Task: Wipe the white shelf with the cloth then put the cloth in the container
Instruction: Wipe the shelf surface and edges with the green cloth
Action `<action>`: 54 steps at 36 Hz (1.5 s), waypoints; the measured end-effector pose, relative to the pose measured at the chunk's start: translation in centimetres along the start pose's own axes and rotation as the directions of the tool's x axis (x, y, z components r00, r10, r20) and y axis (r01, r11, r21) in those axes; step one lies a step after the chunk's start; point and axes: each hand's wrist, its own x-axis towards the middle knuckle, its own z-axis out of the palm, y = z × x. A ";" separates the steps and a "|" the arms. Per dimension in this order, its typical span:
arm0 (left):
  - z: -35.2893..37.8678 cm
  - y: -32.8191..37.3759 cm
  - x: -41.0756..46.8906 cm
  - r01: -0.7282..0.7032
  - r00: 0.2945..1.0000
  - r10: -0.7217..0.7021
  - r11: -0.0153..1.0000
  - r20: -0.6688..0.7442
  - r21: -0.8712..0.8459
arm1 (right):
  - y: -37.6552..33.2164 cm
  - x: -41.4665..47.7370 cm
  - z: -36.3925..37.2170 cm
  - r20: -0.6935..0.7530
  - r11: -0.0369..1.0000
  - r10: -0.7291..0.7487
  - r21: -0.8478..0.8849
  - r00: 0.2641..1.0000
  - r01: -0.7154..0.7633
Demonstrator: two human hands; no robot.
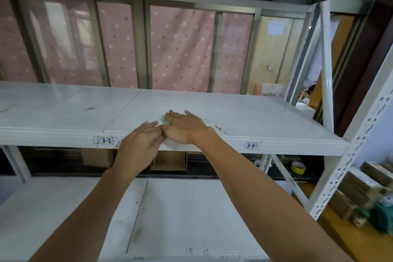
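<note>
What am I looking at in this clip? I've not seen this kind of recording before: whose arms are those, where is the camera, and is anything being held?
There is no machine here. A person wears one wide-angle camera on the head, so you see their own two bare arms reaching forward. Both hands rest at the front edge of a white shelf on a metal rack, between labels reading 3-3 and 3-4. The right hand lies flat, pressing down a small pale green cloth, only a corner of which shows. The left hand touches it from the side. Dark marks sit on the shelf just right of the hands. I cannot pick out the cloth's container for certain.
</note>
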 end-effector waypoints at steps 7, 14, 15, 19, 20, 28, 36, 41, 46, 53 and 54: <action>2.5 3.4 1.6 -0.067 0.998 0.067 0.997 0.012 0.026 | 3.9 -2.4 -0.5 0.018 0.999 0.039 -0.024 0.999 -0.038; -0.2 0.8 0.2 -0.041 0.996 0.057 0.981 -0.075 0.191 | 3.1 -1.4 -2.5 0.041 0.989 -0.066 0.133 0.997 0.060; -0.5 0.0 -0.2 -0.024 0.993 0.045 0.980 -0.105 0.199 | 2.5 -1.1 -2.6 0.024 0.981 -0.091 0.175 0.996 0.086; -1.8 -2.6 -1.4 0.014 0.960 0.046 0.977 -0.275 0.213 | -1.0 0.8 -2.3 -0.101 0.939 -0.199 0.264 0.975 0.219; -2.2 -3.1 -1.7 0.016 0.946 0.054 0.977 -0.318 0.214 | -2.0 1.5 -1.9 -0.126 0.930 -0.212 0.280 0.969 0.240; -5.4 -6.6 -3.6 0.097 0.918 0.020 0.957 -0.397 0.273 | -7.7 5.8 -0.3 -0.285 0.812 -0.208 0.484 0.936 0.328; -6.7 -8.1 -4.6 0.106 0.936 -0.026 0.972 -0.351 0.212 | -8.2 6.5 0.0 -0.255 0.877 -0.230 0.363 0.939 0.314; -6.2 -8.1 -4.3 0.073 0.957 -0.035 0.990 -0.288 0.122 | -7.9 5.7 -1.4 -0.224 0.922 -0.284 0.204 0.932 0.330; -5.6 -7.6 -3.9 -0.059 0.950 0.117 0.977 -0.289 0.203 | -6.9 5.1 -1.8 -0.161 0.922 -0.293 0.212 0.942 0.323; -5.9 -7.2 -1.9 0.046 0.983 -0.011 0.982 -0.182 0.186 | -5.5 6.8 -1.8 -0.155 0.913 -0.326 0.204 0.933 0.353; -5.9 -7.4 -1.5 0.065 0.987 -0.038 0.983 -0.156 0.171 | -5.3 7.5 -1.8 -0.158 0.917 -0.324 0.192 0.933 0.351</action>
